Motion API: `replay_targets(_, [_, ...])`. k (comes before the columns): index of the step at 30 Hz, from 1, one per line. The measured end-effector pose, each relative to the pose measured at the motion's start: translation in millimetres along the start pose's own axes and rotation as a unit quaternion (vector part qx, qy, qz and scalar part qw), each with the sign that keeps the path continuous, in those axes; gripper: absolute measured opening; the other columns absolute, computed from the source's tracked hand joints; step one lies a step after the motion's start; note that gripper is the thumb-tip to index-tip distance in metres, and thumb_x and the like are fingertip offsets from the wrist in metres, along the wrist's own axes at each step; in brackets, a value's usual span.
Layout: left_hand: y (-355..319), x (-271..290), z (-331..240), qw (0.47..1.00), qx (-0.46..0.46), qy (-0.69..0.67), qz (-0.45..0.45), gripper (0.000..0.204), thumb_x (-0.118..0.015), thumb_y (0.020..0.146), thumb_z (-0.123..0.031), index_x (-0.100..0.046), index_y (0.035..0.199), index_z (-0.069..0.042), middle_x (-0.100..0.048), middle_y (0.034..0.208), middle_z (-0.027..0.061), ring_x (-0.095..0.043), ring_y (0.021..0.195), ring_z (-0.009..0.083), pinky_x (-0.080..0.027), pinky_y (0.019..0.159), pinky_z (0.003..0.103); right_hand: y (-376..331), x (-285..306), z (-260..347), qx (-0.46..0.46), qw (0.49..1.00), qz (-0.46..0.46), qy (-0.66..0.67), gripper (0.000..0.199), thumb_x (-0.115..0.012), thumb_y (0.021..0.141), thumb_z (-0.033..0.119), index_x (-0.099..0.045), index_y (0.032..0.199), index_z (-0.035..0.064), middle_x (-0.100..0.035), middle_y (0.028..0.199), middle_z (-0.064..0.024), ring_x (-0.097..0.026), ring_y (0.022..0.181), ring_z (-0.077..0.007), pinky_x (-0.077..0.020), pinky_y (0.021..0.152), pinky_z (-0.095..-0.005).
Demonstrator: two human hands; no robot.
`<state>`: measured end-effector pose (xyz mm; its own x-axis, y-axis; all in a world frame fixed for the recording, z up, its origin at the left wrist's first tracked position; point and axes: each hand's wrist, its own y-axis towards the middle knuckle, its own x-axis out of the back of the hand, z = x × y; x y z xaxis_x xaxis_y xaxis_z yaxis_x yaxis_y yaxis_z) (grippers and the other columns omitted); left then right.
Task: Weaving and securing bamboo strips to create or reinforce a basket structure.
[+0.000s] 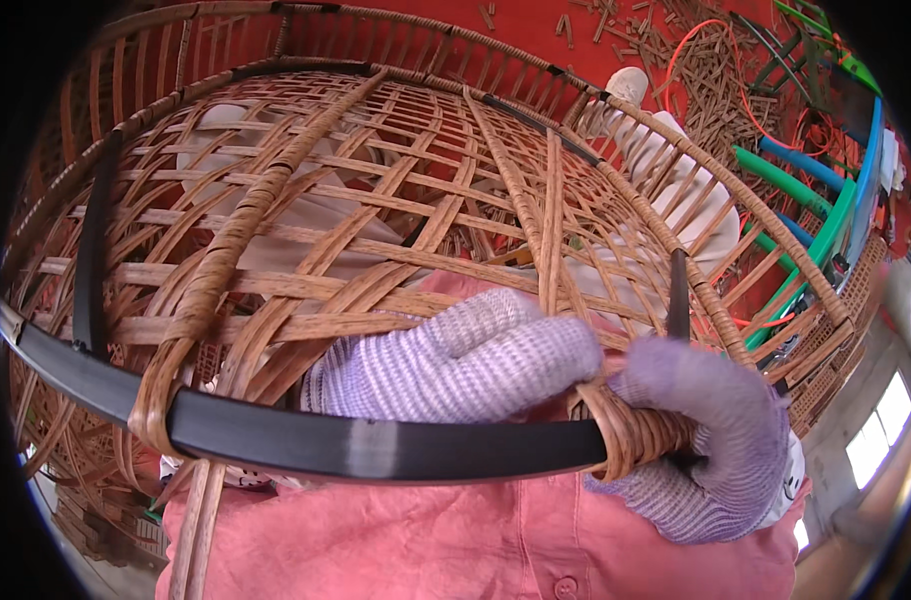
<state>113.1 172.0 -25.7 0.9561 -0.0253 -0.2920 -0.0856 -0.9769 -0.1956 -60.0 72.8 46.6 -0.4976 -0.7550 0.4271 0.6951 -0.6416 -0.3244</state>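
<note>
A large woven rattan chair frame (396, 215) spreads out in front of me, its flat brown strips crossing in an open lattice. Along its near side runs a curved black metal bar (376, 447), wound at its right end with a rattan strip (626, 438). My left hand (466, 358), in a striped purple-and-white knit glove, reaches over behind the bar; its fingers are pressed together at the strips beside the winding, fingertips partly hidden. My right hand (721, 440), gloved alike and slightly blurred, curls round the wound end of the bar.
Loose strip ends (198, 530) hang below the bar at the left. Cut rattan scraps (711, 90) and an orange cord (668, 85) litter the red floor at the far right. Green and blue bars (821, 240) stand to the right, near brown woven panels (861, 290).
</note>
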Motion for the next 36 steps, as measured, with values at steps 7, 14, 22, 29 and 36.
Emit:
replay_targets(7, [2.8, -2.5, -3.8, 0.996, -0.010, 0.079, 0.027, 0.032, -0.054, 0.083, -0.009, -0.049, 0.114, -0.001, -0.055, 0.095, 0.0133, -0.058, 0.082, 0.0239, -0.046, 0.071, 0.033, 16.9, 30.5, 14.0, 0.132, 0.956, 0.180, -0.191, 0.048, -0.081, 0.059, 0.014, -0.055, 0.097, -0.0016, -0.061, 0.086, -0.0132, -0.061, 0.073, -0.0221, -0.0464, 0.067, -0.0311])
replay_targets(14, [2.1, -8.6, -4.3, 0.986, -0.044, 0.158, 0.024, 0.030, -0.053, 0.085, -0.012, -0.050, 0.113, 0.000, -0.054, 0.100, 0.0147, -0.057, 0.086, 0.0241, -0.046, 0.074, 0.033, 15.6, 30.4, 23.0, 0.128, 0.949, 0.198, -0.210, 0.048, -0.080, 0.059, 0.013, -0.055, 0.096, -0.0018, -0.061, 0.086, -0.0129, -0.060, 0.073, -0.0219, -0.0457, 0.065, -0.0304])
replay_targets(22, [-11.1, -23.5, 0.4, 0.953, -0.118, 0.271, -0.058, 0.029, -0.052, 0.087, -0.015, -0.051, 0.112, 0.001, -0.053, 0.106, 0.0162, -0.057, 0.091, 0.0243, -0.046, 0.076, 0.034, 20.6, 17.7, 0.2, 0.253, 0.945, 0.139, -0.155, 0.042, -0.071, 0.063, 0.004, -0.055, 0.101, -0.0023, -0.057, 0.082, -0.0120, -0.054, 0.068, -0.0213, -0.0434, 0.062, -0.0303])
replay_targets(29, [-34.9, -58.4, -4.6, 0.881, -0.224, 0.351, -0.224, 0.010, -0.062, 0.078, -0.012, -0.057, 0.077, -0.003, -0.052, 0.104, 0.0210, -0.058, 0.087, 0.0315, -0.048, 0.072, 0.034, 14.6, 15.0, 10.5, 0.279, 0.934, 0.066, -0.213, 0.035, -0.065, 0.072, 0.006, -0.056, 0.105, 0.0026, -0.057, 0.094, -0.0089, -0.055, 0.083, -0.0171, -0.0427, 0.075, -0.0280])
replay_targets(36, [-66.1, -82.3, -52.2, 0.848, -0.168, 0.447, -0.229, 0.013, -0.064, 0.078, -0.009, -0.059, 0.074, 0.002, -0.051, 0.095, 0.0139, -0.053, 0.078, 0.0197, -0.045, 0.070, 0.029, 8.0, 5.7, 6.1, 0.276, 0.945, 0.008, -0.174, 0.030, -0.066, 0.072, 0.008, -0.057, 0.100, 0.0050, -0.057, 0.082, -0.0104, -0.057, 0.076, -0.0253, -0.0468, 0.069, -0.0331])
